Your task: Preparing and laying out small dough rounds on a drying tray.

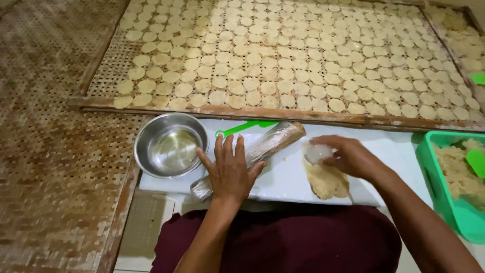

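My left hand (230,169) lies flat, fingers spread, on a plastic-wrapped rolling pin (275,140) that rests slantwise on a white board (283,177). My right hand (346,156) grips a small clear round cup (317,151), pressed mouth-down onto the top of a flattened sheet of pale dough (326,181) on the same board. Part of the cup is hidden by my fingers.
A steel bowl (172,145) with some liquid sits at the board's left end. A green tool handle (242,128) lies behind the pin. A green tub (444,202) of dough with a green scraper (476,162) stands at right. A woven tray (108,81) holds several rows of dough discs (283,60).
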